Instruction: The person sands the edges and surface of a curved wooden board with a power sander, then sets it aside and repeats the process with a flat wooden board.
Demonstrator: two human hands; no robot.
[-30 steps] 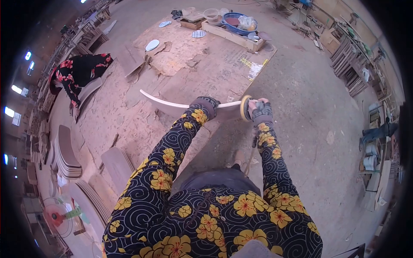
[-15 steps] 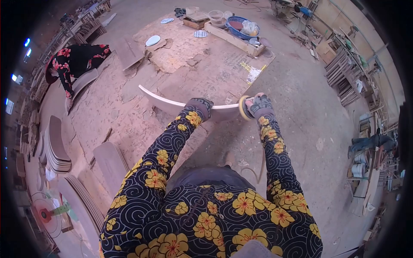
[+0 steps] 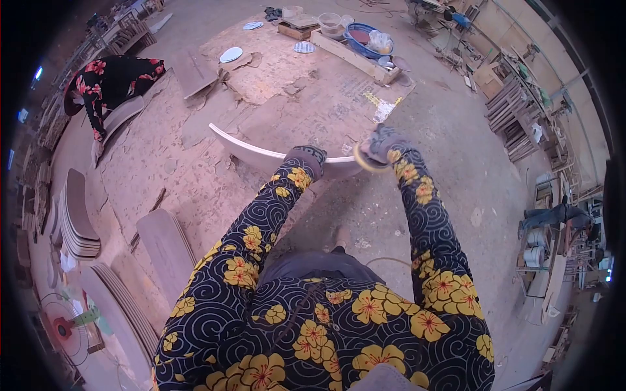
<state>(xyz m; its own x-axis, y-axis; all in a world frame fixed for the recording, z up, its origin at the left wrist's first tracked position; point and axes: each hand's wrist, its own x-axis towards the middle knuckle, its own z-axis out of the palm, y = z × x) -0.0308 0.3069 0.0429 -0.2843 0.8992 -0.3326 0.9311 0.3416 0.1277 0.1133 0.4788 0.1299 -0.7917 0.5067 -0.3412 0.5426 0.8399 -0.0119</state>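
Note:
A curved wooden panel (image 3: 251, 155) stands on edge in front of me, its pale top edge facing up. My left hand (image 3: 310, 159), in a grey patterned glove, is closed over that edge near the middle. At the panel's right end my gloved right hand (image 3: 385, 144) is wrapped round a sander (image 3: 370, 161) with a yellowish round pad. The pad is tilted against the end of the edge; whether it touches cannot be made out. A thin hose (image 3: 391, 260) runs near my right arm. My right fingers are slightly blurred.
Stacked curved panels (image 3: 81, 218) and more boards (image 3: 163, 241) lie at left, near a fan (image 3: 63, 328). Another person (image 3: 114, 85) bends over a curved piece at upper left. A blue basin (image 3: 365, 40) sits beside a wooden beam (image 3: 352, 57) ahead. A second person (image 3: 567, 215) is at right.
The sander in my right hand has moved slightly left and its pad has tilted from near upright to flatter over the edge. My left hand keeps its hold on the panel.

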